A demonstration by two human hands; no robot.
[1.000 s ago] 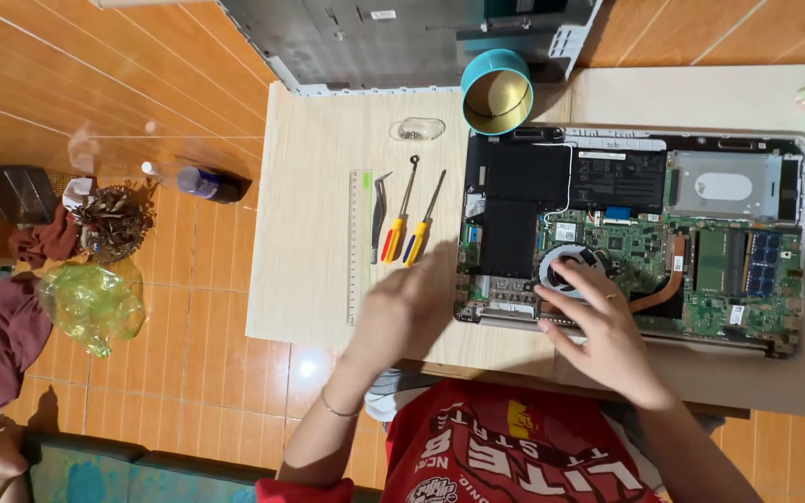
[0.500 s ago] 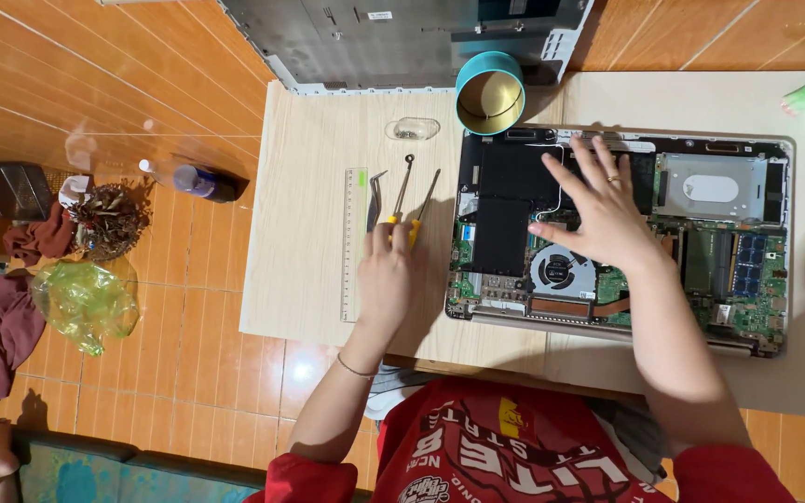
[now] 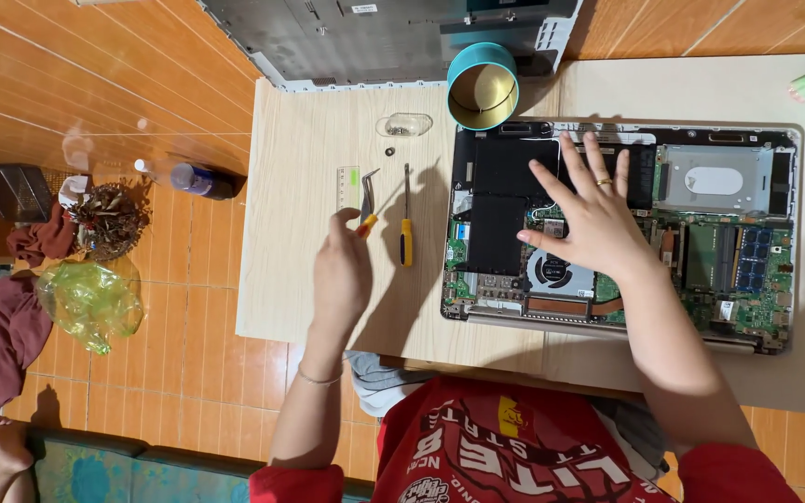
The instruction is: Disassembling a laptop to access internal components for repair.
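gripping one screwdriver [image 3: 363, 226] in left hand [image 3: 340, 277]; right hand [image 3: 592, 219] spread on laptop [image 3: 701, 233].

Left hand [image 3: 342, 270] grips tweezers [image 3: 368, 198]; right hand [image 3: 589, 219] rests spread on opened laptop [image 3: 715, 237].
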